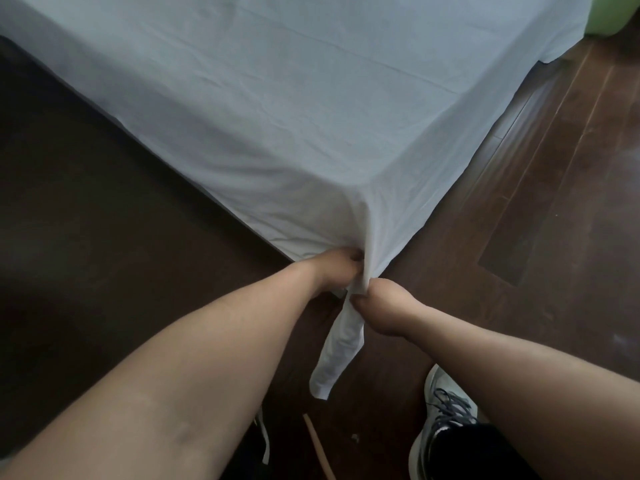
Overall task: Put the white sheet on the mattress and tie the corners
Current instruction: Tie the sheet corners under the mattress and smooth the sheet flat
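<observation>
Both hands, left hand (341, 268) and right hand (381, 311), grip the white sheet's (277, 116) gathered corner; no writing shows.

Plain white sheet (277, 109) (greyish-blue in this dim light), dark brown wood-plank floor (540, 188) with paler streaks, grey-and-white sneaker (437, 410) with dark grey laces, black trouser leg (485, 452), light green patch (613, 15) at top right

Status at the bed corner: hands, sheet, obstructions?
Left hand and right hand both grip bunched white sheet at near corner. Sheet tail hangs loose. No finished knot visible. Nothing blocking.
</observation>
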The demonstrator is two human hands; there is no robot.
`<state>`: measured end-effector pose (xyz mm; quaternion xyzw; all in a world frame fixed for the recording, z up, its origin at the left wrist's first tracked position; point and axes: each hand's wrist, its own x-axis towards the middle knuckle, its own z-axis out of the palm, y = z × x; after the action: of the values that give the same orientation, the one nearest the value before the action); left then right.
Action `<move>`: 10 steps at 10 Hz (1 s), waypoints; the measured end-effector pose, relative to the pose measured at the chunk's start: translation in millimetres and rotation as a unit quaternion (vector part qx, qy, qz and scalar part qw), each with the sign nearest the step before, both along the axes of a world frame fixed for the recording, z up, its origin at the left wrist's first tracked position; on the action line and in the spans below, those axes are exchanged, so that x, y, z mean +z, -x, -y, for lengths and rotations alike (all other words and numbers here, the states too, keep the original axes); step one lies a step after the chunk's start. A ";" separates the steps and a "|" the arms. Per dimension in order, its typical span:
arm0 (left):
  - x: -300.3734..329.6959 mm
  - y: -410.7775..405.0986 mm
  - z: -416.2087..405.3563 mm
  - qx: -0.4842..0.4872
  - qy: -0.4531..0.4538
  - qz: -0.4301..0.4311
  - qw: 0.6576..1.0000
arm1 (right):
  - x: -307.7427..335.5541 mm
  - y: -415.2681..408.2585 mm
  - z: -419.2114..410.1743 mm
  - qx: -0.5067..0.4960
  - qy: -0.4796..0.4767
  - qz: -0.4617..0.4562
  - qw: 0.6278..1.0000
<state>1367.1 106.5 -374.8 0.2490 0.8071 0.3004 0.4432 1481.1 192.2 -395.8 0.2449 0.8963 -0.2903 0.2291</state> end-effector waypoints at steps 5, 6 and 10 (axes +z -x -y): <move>41.6 28.9 39.6 0.060 0.053 -0.161 0.984 | 5.5 50.1 34.1 -0.017 -0.007 0.029 0.999; 48.9 32.1 43.5 0.024 0.068 -0.196 0.978 | 1.4 67.3 35.6 0.025 -0.026 0.075 0.997; 19.0 56.6 65.2 -0.128 0.225 -0.173 0.950 | -1.5 104.5 30.8 -0.299 0.273 0.003 0.914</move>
<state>1310.4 41.3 -355.8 0.2921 0.8793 0.0036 0.3763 1376.6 161.5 -397.2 0.4306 0.6661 -0.5779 0.1922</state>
